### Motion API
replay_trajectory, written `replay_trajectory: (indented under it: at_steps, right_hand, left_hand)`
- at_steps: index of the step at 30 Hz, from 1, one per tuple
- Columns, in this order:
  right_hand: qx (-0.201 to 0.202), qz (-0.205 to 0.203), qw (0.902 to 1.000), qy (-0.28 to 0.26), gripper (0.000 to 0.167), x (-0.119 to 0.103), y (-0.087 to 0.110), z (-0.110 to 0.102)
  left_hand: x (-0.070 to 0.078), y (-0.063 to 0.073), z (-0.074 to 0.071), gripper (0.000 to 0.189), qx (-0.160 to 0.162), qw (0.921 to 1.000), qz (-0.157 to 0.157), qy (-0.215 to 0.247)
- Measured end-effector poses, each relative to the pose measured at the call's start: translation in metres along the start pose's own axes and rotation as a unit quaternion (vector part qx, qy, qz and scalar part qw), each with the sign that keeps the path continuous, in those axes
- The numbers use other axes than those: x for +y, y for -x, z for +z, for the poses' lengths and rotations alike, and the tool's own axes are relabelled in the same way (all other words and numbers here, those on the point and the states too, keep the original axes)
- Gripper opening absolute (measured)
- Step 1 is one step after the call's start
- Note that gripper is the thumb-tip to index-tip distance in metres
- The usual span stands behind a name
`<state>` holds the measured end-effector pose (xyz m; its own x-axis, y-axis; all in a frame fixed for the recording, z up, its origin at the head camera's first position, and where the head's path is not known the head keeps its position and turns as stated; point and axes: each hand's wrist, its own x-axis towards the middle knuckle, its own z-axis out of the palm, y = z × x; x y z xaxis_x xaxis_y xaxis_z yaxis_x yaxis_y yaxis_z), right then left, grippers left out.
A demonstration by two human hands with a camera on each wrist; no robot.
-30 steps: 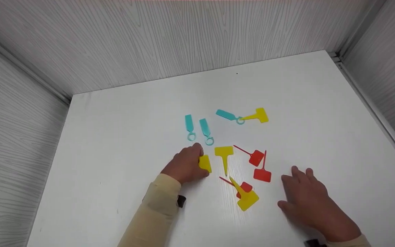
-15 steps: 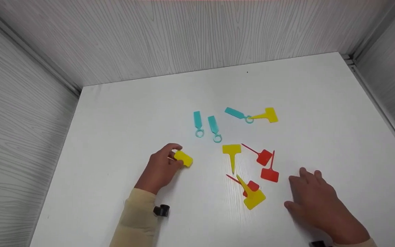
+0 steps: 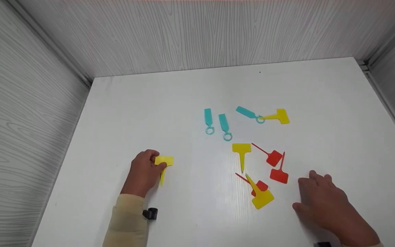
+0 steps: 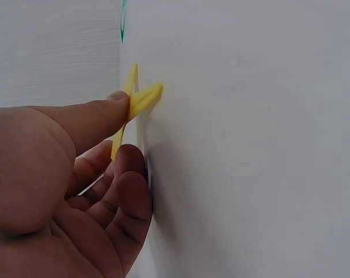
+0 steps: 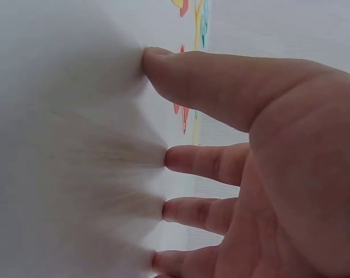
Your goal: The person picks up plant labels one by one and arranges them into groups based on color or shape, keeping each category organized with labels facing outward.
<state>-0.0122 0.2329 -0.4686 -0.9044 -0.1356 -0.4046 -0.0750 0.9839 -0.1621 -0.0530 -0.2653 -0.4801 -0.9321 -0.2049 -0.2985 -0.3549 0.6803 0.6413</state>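
Note:
My left hand (image 3: 144, 175) pinches a yellow T-shaped plant label (image 3: 168, 160) on the left half of the table, its pointed stem toward me. Up close in the left wrist view, the thumb presses against the label (image 4: 147, 99), and the curled fingers are behind and below it. My right hand (image 3: 324, 204) holds nothing; its spread fingertips rest on the white tabletop at the right. Nearest to it lies a red tag (image 3: 279, 176) with a thin stem. In the right wrist view the thumb (image 5: 204, 78) and fingers touch the surface, apart from one another.
Two teal ring-ended tags (image 3: 208, 117) lie side by side at centre; another teal tag (image 3: 245, 112) meets a yellow label (image 3: 282, 116) farther right. A yellow label (image 3: 241, 148) lies beside a red tag (image 3: 273, 158). Another yellow label (image 3: 263, 199) overlaps a red tag. Panels (image 3: 197, 34) enclose the table.
My left hand has carried the yellow plant label leftward, away from the other tags, and turned it so its stem now shows. The view has shifted; the right hand stays on the table.

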Motion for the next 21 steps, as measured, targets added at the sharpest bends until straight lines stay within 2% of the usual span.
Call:
replay_trajectory:
  at_steps: [4, 9, 11, 16, 19, 21]
  right_hand:
    - [-0.030, 0.024, 0.9991, -0.016, 0.093, -0.005, -0.002, -0.006]
    - [0.000, 0.028, 0.9992, -0.028, 0.080, -0.023, 0.002, -0.021]
    - [0.001, 0.034, 0.9982, -0.050, 0.077, -0.036, 0.002, -0.030]
    - [-0.026, 0.038, 0.9908, -0.128, 0.053, -0.075, -0.005, -0.047]
    - [-0.025, 0.021, 0.9875, -0.154, 0.033, -0.097, -0.012, -0.052]
    - [-0.022, 0.017, 0.9863, -0.163, 0.027, -0.110, -0.018, -0.053]
  left_hand:
    - [0.000, -0.001, 0.000, 0.044, -0.009, 0.9998, -0.017, -0.008]
    - [0.000, -0.003, 0.000, 0.045, -0.018, 0.9992, -0.031, -0.018]
    - [-0.001, -0.003, -0.001, 0.046, -0.021, 0.9993, -0.029, -0.013]
    - [-0.011, 0.005, -0.007, 0.051, -0.037, 0.9992, 0.011, -0.007]
    - [-0.018, 0.011, -0.011, 0.056, -0.055, 0.9969, 0.047, -0.030]
    - [-0.022, 0.014, -0.012, 0.059, -0.067, 0.9943, 0.069, -0.045]
